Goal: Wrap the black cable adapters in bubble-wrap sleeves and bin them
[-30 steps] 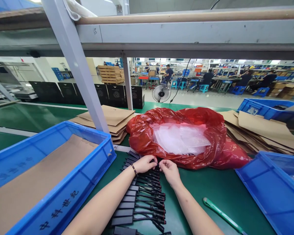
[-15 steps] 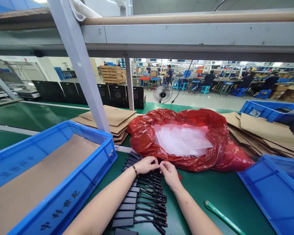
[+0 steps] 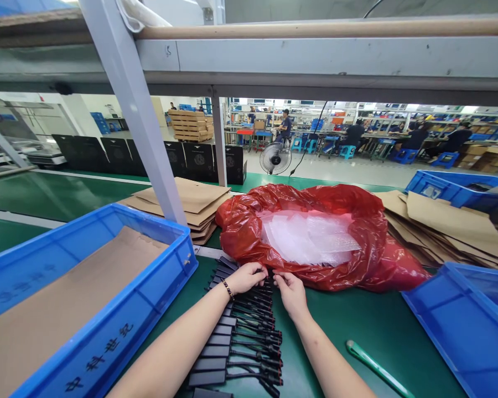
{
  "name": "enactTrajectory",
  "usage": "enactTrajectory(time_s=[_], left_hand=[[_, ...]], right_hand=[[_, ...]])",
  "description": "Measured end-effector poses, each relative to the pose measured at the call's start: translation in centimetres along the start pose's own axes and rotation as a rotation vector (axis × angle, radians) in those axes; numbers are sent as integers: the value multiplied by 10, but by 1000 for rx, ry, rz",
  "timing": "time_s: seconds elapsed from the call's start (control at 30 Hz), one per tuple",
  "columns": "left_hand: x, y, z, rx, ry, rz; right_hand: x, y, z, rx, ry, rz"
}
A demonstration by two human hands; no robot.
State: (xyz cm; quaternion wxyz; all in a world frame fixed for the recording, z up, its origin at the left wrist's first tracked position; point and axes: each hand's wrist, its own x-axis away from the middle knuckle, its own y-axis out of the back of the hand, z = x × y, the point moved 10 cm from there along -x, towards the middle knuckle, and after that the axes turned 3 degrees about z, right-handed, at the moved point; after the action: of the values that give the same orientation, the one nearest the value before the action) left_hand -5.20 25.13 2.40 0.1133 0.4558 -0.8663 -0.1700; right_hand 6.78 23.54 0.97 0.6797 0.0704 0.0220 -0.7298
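A row of black rectangular units with short cables (image 3: 213,351) and red-ringed plugs runs up the green table. My left hand (image 3: 248,278), with a beaded bracelet at the wrist, is over the far end of this row, its thumb and forefinger pinched together. Just to its right, a small gap away, my right hand (image 3: 291,293) is also closed in a pinch near the cable ends. What either pinch holds is too small to make out. Right behind both hands lies a red plastic bag (image 3: 249,237), open at the top, with clear bubble-wrap pouches (image 3: 311,237) inside.
A blue bin (image 3: 157,276) lined with cardboard stands at left, another blue bin (image 3: 448,315) at right. A green-handled tool (image 3: 377,367) lies right of my forearm. Cardboard sheets (image 3: 448,226) flank the bag. A slanted metal post (image 3: 136,110) rises at left; a shelf beam (image 3: 315,58) crosses above.
My right hand has shifted slightly right, widening the gap between the two hands' fingertips. My left hand has hardly moved. The bag and the black units stay in place.
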Motion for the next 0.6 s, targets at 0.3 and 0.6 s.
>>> enactTrajectory(time_s=[0.3, 0.6], left_hand=[[2, 14, -8, -184, -36, -141], [-2, 5, -4, -209, -25, -58]], right_hand=[[0, 1, -6, -121, -25, -45], [5, -13, 1, -113, -46, 57]])
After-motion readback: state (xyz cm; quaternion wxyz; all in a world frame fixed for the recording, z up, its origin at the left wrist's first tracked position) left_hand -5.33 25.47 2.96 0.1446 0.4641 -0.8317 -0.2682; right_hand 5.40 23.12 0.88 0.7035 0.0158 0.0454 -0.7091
